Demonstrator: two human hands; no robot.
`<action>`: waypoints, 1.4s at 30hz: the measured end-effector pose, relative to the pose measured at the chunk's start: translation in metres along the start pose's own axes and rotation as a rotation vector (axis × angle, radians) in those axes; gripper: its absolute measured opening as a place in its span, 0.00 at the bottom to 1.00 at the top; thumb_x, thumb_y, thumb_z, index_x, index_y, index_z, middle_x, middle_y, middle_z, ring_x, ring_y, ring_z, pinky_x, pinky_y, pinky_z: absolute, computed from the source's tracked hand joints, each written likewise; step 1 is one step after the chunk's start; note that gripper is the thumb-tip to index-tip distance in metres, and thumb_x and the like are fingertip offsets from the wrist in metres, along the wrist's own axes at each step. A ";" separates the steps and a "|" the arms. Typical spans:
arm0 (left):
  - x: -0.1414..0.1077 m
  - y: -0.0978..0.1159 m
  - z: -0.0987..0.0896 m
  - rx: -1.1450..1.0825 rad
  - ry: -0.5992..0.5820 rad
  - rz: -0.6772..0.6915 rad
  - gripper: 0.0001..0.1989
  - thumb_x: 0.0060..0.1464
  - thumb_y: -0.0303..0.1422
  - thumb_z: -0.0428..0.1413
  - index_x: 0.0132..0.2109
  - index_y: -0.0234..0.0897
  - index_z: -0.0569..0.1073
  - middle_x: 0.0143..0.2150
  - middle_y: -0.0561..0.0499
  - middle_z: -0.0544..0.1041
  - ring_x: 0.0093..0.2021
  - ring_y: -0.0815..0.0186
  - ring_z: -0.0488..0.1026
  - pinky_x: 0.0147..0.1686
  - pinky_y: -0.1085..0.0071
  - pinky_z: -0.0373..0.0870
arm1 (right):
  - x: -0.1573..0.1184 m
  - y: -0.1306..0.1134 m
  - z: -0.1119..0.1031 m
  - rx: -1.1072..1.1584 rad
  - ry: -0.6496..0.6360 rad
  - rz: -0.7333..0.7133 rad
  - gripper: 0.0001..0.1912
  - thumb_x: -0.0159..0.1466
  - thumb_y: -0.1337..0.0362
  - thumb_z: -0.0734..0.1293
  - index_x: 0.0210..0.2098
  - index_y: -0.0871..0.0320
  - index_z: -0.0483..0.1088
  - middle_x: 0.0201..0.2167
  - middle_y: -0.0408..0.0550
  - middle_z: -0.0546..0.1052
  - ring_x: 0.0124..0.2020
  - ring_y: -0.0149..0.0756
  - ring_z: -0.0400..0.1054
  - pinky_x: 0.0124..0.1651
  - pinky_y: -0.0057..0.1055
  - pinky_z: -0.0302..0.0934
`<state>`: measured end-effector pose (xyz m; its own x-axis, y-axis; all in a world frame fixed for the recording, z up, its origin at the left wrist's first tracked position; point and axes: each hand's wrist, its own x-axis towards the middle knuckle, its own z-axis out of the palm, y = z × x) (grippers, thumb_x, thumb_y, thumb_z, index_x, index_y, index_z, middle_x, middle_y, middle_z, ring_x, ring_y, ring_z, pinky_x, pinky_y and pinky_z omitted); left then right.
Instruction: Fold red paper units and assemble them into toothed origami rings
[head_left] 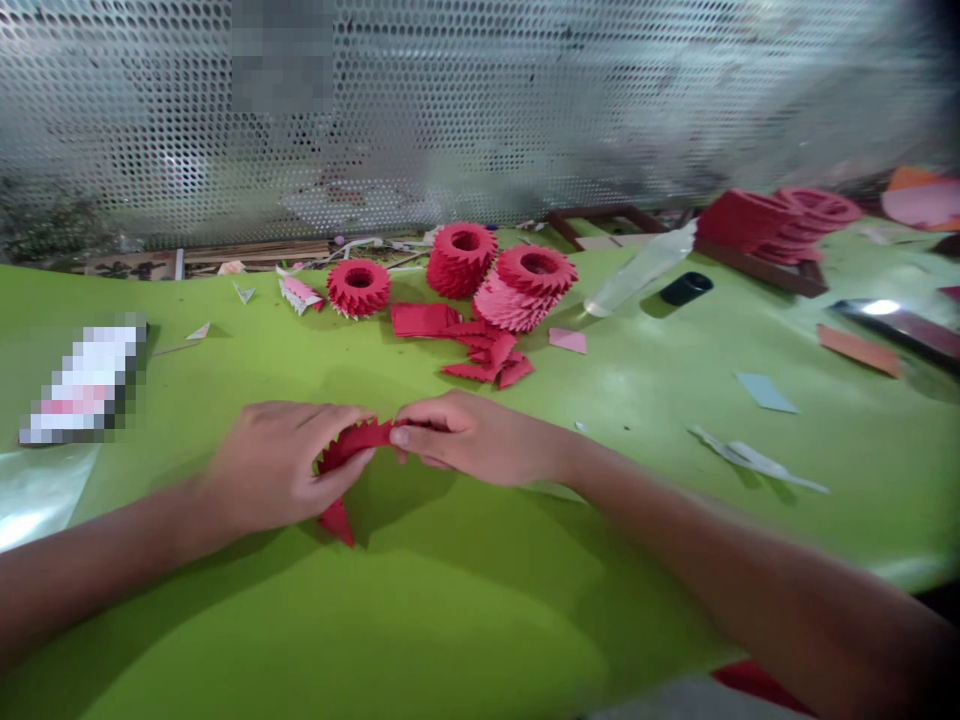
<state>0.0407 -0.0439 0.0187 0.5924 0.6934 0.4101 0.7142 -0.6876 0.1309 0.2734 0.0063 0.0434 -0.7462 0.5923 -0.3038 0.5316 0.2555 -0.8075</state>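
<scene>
A curved chain of folded red paper pieces point(358, 440) with a toothed edge is held between my hands above the green table point(420, 600). My left hand point(289, 455) wraps round the chain, and a pointed red end hangs below the palm. At the chain's other end, my right hand point(457, 435) pinches the paper between thumb and fingers. Just beyond my hands lies a loose pile of folded red paper pieces point(491, 350). Behind it stand a red paper ring point(358, 287), a taller red ring stack point(459, 260) and a red-and-pink ring stack point(525, 288).
A clear bottle point(641, 268) lies beside a black cap point(686, 288). Further right are a dark tray point(765, 262) with red paper rings, paper scraps point(766, 392) and a white strip point(754, 458). A blurred phone-like object point(86, 385) rests at left. Perforated metal point(480, 120) closes the back.
</scene>
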 end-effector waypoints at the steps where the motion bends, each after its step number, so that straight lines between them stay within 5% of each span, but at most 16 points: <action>1: 0.000 0.000 0.000 0.020 0.006 0.025 0.11 0.64 0.36 0.52 0.45 0.36 0.76 0.28 0.53 0.82 0.21 0.68 0.75 0.24 0.72 0.68 | 0.000 0.000 0.000 -0.004 -0.004 -0.006 0.22 0.69 0.46 0.60 0.35 0.59 0.71 0.20 0.38 0.65 0.20 0.26 0.58 0.23 0.25 0.50; 11: -0.003 0.001 0.000 0.057 -0.016 0.156 0.09 0.63 0.34 0.51 0.44 0.36 0.75 0.28 0.53 0.81 0.21 0.67 0.73 0.21 0.71 0.67 | -0.001 -0.001 0.004 0.075 -0.106 -0.044 0.21 0.69 0.47 0.61 0.33 0.59 0.69 0.20 0.37 0.64 0.20 0.26 0.57 0.24 0.25 0.50; 19: 0.003 0.002 -0.001 -0.030 0.064 -0.084 0.11 0.64 0.36 0.51 0.42 0.36 0.75 0.19 0.56 0.76 0.14 0.71 0.69 0.15 0.76 0.61 | 0.004 0.001 0.019 0.202 0.153 -0.011 0.21 0.72 0.47 0.56 0.35 0.57 0.66 0.21 0.37 0.65 0.21 0.25 0.57 0.26 0.25 0.52; 25: 0.005 0.002 -0.006 -0.055 -0.028 -0.107 0.16 0.62 0.38 0.53 0.51 0.35 0.74 0.22 0.55 0.78 0.16 0.69 0.71 0.16 0.75 0.65 | 0.004 -0.001 0.019 0.228 0.122 -0.007 0.21 0.71 0.48 0.57 0.31 0.57 0.64 0.22 0.37 0.65 0.22 0.25 0.57 0.26 0.26 0.53; 28: 0.004 0.000 -0.004 -0.075 -0.037 -0.091 0.13 0.63 0.37 0.51 0.48 0.36 0.75 0.23 0.54 0.79 0.17 0.68 0.72 0.18 0.74 0.66 | 0.003 0.001 0.016 0.244 0.116 0.015 0.21 0.70 0.46 0.58 0.35 0.57 0.66 0.23 0.38 0.67 0.22 0.26 0.59 0.25 0.26 0.54; 35: 0.006 -0.010 -0.002 -0.470 -0.026 -0.510 0.18 0.64 0.44 0.52 0.52 0.35 0.69 0.26 0.50 0.81 0.12 0.70 0.68 0.09 0.78 0.53 | 0.009 0.015 -0.002 0.309 0.303 -0.040 0.24 0.61 0.48 0.70 0.50 0.57 0.66 0.33 0.43 0.75 0.26 0.29 0.67 0.27 0.28 0.59; 38: 0.009 -0.013 -0.004 -0.595 0.047 -0.599 0.20 0.65 0.46 0.52 0.53 0.34 0.65 0.28 0.47 0.82 0.15 0.68 0.71 0.10 0.76 0.57 | 0.012 0.020 -0.005 0.419 0.391 -0.105 0.26 0.61 0.50 0.71 0.51 0.57 0.64 0.41 0.47 0.75 0.29 0.28 0.68 0.29 0.28 0.62; 42: 0.008 -0.018 0.000 -0.653 0.142 -0.515 0.16 0.68 0.43 0.48 0.52 0.36 0.63 0.32 0.47 0.82 0.25 0.66 0.77 0.18 0.73 0.70 | 0.015 0.023 0.002 0.359 0.339 -0.100 0.28 0.59 0.53 0.74 0.54 0.56 0.66 0.48 0.50 0.75 0.35 0.30 0.69 0.35 0.30 0.64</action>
<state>0.0326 -0.0263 0.0197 0.1683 0.9508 0.2600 0.4972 -0.3096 0.8105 0.2737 0.0194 0.0192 -0.5826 0.8085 -0.0830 0.2488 0.0801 -0.9652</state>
